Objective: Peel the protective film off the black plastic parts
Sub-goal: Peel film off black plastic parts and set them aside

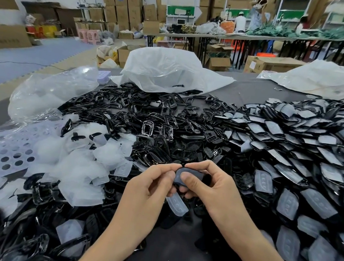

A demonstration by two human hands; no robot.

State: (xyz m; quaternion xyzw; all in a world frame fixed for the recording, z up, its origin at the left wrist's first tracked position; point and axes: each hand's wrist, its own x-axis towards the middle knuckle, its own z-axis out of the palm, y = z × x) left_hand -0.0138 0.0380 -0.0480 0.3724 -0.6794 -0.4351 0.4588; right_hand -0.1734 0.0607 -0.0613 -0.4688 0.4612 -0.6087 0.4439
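One black part (192, 173) is pinched between my left hand (150, 185) and right hand (210, 188), held over the desk (248, 92) near my body. A clear film strip (177, 203) hangs just below them. More film-covered parts (314, 171) are heaped to my right, peeled film scraps (79, 162) to my left.

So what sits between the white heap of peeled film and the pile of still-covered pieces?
The head view shows bare black frames spread there, and nearer, the left hand and right hand pinching one part.
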